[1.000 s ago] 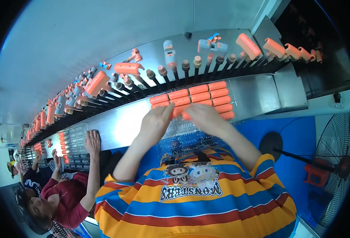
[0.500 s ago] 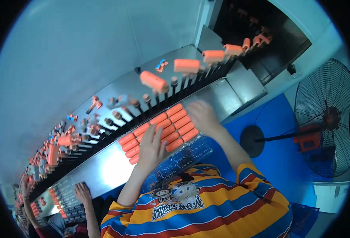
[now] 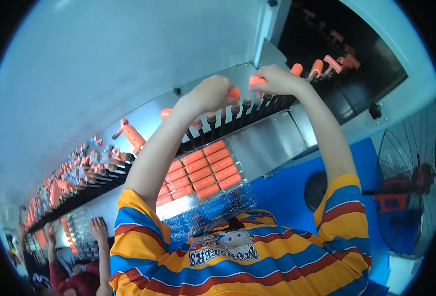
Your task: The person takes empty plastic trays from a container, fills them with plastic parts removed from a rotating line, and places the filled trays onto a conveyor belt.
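Note:
Both arms reach forward over a row of upright black pegs [image 3: 235,114] that carry orange parts. My left hand [image 3: 212,92] is closed around an orange plastic cylinder-shaped part [image 3: 234,92], mostly covered by my fingers. Just to its right, my right hand [image 3: 276,80] grips another orange plastic part [image 3: 257,82] above the pegs. Nearer to me, a clear plastic tray [image 3: 241,170] holds rows of orange oblong parts [image 3: 207,173]; my left forearm hides its left end. A stack of clear trays [image 3: 203,212] lies against my striped shirt.
The peg line runs into a dark opening [image 3: 346,64] at the far right. A metal ledge [image 3: 272,133] borders it. At right stands a black fan [image 3: 420,177] on a blue floor [image 3: 272,187]. Other people's hands [image 3: 98,229] work along the line at left.
Both hands have left the tray area and moved forward to the pegs, where each has taken hold of an orange part. The parts in the tray now show uncovered at its right side.

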Demonstrator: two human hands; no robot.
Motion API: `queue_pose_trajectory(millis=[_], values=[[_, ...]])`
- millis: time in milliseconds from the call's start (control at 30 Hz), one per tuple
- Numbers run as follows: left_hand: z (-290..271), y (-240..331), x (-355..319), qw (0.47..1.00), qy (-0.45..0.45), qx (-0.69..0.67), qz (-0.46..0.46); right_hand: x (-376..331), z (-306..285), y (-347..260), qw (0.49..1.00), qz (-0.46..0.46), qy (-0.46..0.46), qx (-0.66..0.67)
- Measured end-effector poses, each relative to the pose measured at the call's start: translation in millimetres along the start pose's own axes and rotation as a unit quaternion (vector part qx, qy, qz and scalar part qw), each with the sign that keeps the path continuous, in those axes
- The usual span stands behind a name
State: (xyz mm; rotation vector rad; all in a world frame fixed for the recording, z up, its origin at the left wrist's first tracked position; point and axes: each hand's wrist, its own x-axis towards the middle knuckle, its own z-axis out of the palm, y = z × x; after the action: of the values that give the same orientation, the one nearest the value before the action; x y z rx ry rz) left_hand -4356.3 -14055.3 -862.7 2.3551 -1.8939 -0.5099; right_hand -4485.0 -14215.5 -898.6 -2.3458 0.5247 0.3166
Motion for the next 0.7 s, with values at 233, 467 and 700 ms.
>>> queue_pose_trajectory(millis=[233, 467, 700], values=[[44, -6, -29, 0.98, 0.149, 0.13, 0.014, 24, 56, 38, 0.828, -0.345, 0.348, -0.273], [61, -43, -112, 0.958, 0.232, 0.166, -0.002, -18, 111, -27, 0.824, -0.407, 0.378, -0.112], [111, -53, -241, 0.954, 0.287, 0.074, -0.039, -17, 312, -79, 0.862, -0.487, 0.138, -0.006]])
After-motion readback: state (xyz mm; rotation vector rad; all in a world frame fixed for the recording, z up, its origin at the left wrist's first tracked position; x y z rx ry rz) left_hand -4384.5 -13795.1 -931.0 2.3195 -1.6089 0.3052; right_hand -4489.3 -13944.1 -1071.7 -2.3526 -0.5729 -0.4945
